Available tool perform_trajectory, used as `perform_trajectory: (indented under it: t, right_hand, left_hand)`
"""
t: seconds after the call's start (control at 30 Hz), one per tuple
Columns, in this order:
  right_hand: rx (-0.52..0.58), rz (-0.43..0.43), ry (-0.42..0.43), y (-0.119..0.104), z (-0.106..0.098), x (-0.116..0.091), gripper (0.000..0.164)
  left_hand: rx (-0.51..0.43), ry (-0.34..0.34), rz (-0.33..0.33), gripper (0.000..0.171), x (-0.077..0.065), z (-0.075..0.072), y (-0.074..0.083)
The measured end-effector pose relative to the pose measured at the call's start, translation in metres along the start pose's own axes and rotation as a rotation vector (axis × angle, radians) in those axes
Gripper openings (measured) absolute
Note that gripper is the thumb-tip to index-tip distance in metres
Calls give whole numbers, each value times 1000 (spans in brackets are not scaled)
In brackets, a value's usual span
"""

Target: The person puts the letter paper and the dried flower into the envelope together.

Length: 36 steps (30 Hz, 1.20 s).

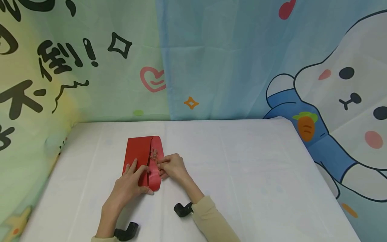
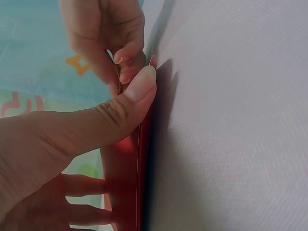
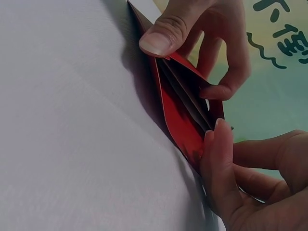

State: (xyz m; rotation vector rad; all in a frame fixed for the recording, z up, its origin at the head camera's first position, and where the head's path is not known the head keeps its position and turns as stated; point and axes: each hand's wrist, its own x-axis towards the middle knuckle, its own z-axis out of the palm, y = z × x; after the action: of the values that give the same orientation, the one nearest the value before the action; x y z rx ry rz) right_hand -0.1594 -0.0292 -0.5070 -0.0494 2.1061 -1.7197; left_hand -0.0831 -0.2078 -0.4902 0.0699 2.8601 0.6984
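A red envelope (image 1: pixel 137 151) lies on the white table with its pinkish-red flap (image 1: pixel 155 183) turned out to the right. My left hand (image 1: pixel 128 183) grips it, thumb along the near edge and fingers spread over the top. In the right wrist view that hand's index finger bends at the envelope's parted mouth. Greyish thin sheets (image 3: pixel 185 94) show inside the mouth. At the flap side my right hand (image 1: pixel 173 167) pinches the end of these sheets; its fingertips hide most of that end. A small brownish-gold pattern or piece (image 1: pixel 154 154) shows on the flap, too small to make out.
The white-covered table (image 1: pixel 257 178) extends to the right and behind the envelope. Black wrist-worn pieces (image 1: pixel 127 232) sit near both cuffs. A printed cloth backdrop (image 1: pixel 217 67) with a cartoon bear hangs behind and at the sides.
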Motion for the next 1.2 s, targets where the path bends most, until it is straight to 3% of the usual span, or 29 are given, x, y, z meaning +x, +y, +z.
perform_trajectory:
  t: [0.63, 1.2]
  right_hand:
    - [20, 5, -7, -6, 13, 8, 15]
    - [-13, -1, -22, -8, 34, 11, 17]
  left_hand:
    - [-3, 19, 21, 69, 3, 0, -1]
    - [6, 11, 14, 82, 0, -1, -4]
